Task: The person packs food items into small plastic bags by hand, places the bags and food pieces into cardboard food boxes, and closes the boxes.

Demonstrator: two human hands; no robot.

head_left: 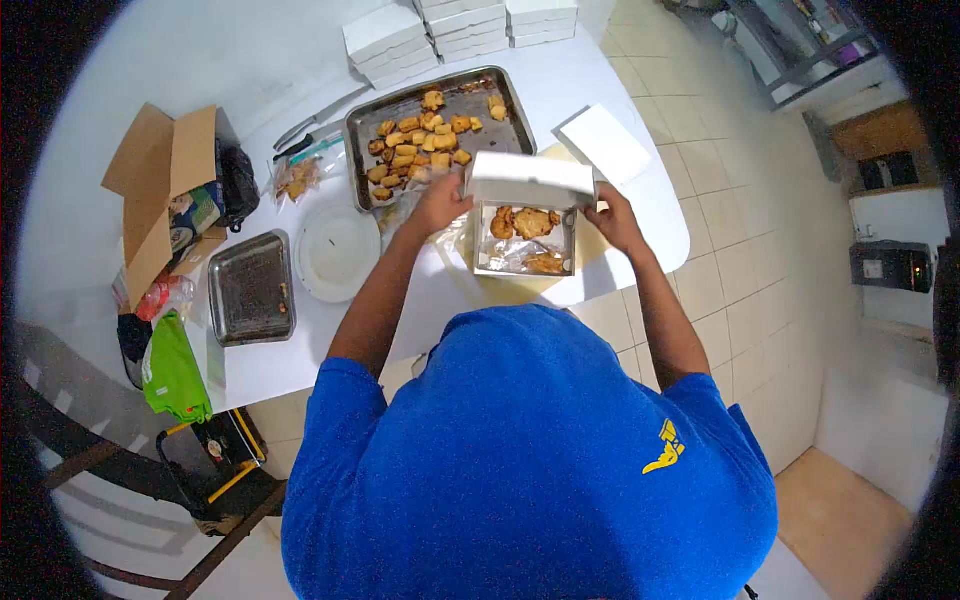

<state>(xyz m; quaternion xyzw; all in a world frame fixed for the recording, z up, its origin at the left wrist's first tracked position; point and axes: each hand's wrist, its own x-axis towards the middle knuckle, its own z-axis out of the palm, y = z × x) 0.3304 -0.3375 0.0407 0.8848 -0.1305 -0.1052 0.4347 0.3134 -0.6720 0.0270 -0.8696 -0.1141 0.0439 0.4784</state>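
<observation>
A white box (524, 272) stands near the table's front edge with its lid (532, 172) partly raised. Inside lie browned food pieces (536, 223) on a clear wrapping. My left hand (441, 204) is at the lid's left side, fingers closed on its edge. On the right side, my right hand (614, 217) pinches the lid's other edge. Just behind the box, a large metal tray (490, 90) holds several golden food pieces (428, 140).
Stacked white boxes (470, 32) stand at the back. A white sheet (604, 142) lies at right. Leftward are a white plate (338, 254), a smaller dark tray (250, 290), a bag of food bits (298, 178), a knife (310, 130) and an open cardboard box (150, 200).
</observation>
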